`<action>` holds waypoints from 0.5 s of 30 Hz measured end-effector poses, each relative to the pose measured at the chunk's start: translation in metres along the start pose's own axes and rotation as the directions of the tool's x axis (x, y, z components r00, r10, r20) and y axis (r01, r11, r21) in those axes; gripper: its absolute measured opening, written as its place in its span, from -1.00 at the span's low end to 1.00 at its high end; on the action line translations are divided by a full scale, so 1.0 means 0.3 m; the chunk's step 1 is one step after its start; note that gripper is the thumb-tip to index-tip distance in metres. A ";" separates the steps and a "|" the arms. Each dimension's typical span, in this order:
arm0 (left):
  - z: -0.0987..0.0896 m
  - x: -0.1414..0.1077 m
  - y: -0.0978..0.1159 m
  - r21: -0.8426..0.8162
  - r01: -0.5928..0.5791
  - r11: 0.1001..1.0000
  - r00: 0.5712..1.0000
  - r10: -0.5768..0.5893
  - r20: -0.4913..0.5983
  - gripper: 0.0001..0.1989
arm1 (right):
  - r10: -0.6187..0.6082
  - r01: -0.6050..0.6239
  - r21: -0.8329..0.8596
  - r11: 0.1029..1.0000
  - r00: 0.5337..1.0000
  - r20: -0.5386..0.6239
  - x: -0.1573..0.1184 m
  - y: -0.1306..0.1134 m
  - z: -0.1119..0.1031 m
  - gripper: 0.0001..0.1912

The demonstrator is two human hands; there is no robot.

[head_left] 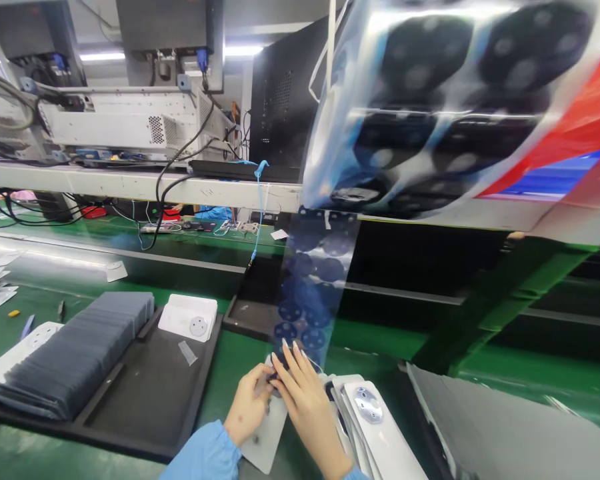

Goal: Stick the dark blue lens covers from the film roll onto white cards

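Left hand [247, 407] is curled over the pale plate [269, 437] at six o'clock, right hand [305, 397] stretched out beside it, fingertips bunched together (any pinch can't be made out). Film strip [317, 267], hung from one o'clock, is probably best kept slack.

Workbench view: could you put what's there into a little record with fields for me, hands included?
Bench: green
Left hand: at the upper end of a white panel; any grip is hidden
Right hand: beside the left, fingers stretched out over the same end
Ahead of hands: hanging clear strip with dark round shapes
Left: black tray with a grey stack along its left side and a loose panel
Right: overlapping white panels, the top one with a round inset
Sleeves: light blue
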State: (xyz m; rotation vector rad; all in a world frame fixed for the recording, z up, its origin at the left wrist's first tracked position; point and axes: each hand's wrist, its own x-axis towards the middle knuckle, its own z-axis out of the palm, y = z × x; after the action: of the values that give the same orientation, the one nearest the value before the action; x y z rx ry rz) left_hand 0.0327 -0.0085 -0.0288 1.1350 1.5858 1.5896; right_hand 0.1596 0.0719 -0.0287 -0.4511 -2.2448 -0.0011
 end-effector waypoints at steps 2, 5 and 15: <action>0.009 0.009 -0.043 0.005 0.021 1.000 1.000 -0.021 -0.007 -0.86 | 0.006 -0.007 0.009 1.000 1.000 0.028 -0.035 0.018 0.041 -0.54; 0.016 0.010 -0.086 0.004 0.039 0.999 0.999 -0.039 -0.009 -0.87 | 0.010 -0.012 0.030 0.999 0.996 0.087 -0.072 0.041 0.071 -0.59; 0.026 -0.006 -0.052 -0.066 0.009 0.998 0.999 -0.012 -0.041 -0.87 | 0.022 -0.017 0.037 0.999 0.988 -0.154 -0.071 0.036 0.018 -0.76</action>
State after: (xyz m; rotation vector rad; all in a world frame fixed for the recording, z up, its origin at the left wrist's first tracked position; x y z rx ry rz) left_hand 0.0381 -0.0052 -0.0451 1.0636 1.5510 1.6559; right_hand 0.1717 0.0759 -0.0495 -0.4386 -2.0846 0.0132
